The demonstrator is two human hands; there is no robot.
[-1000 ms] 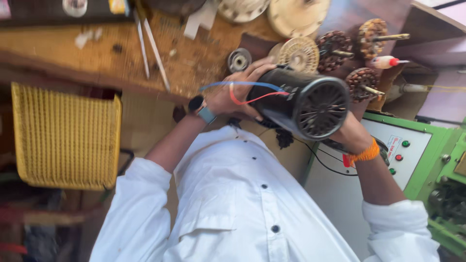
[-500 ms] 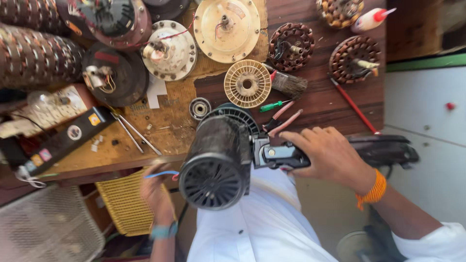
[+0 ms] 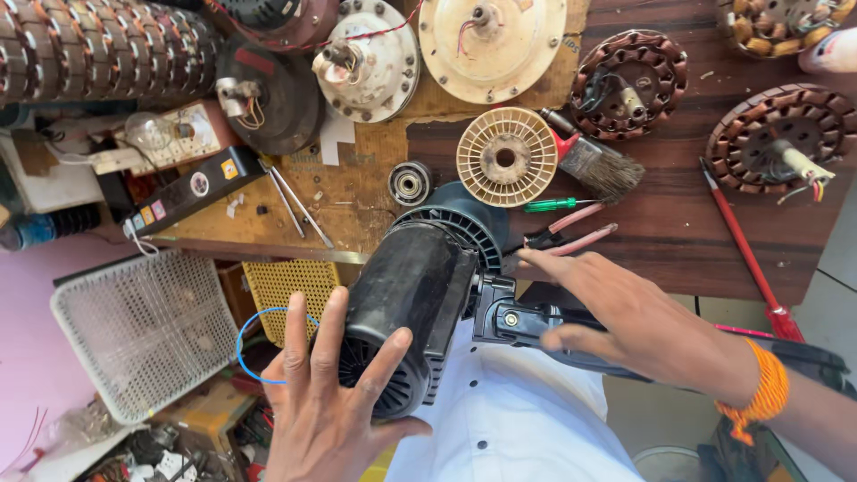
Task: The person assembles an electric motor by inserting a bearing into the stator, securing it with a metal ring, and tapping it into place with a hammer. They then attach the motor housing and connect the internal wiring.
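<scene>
I see a black ribbed motor housing (image 3: 420, 303) with a blue wire (image 3: 243, 344) looped beside it. The spool (image 3: 506, 157) is cream with radial slots. The screwdriver (image 3: 552, 204) has a green handle, the wristband (image 3: 759, 393) is orange, the basket (image 3: 147, 330) is white mesh, and the stators (image 3: 629, 85) show copper-brown windings.

A motor-repair workshop: the worn wooden desk (image 3: 375, 205) carries copper-wound stators (image 3: 629, 85) at 1 o'clock, fan covers (image 3: 491, 45) at 12, a brush (image 3: 598, 165) and screwdrivers (image 3: 553, 204).
</scene>
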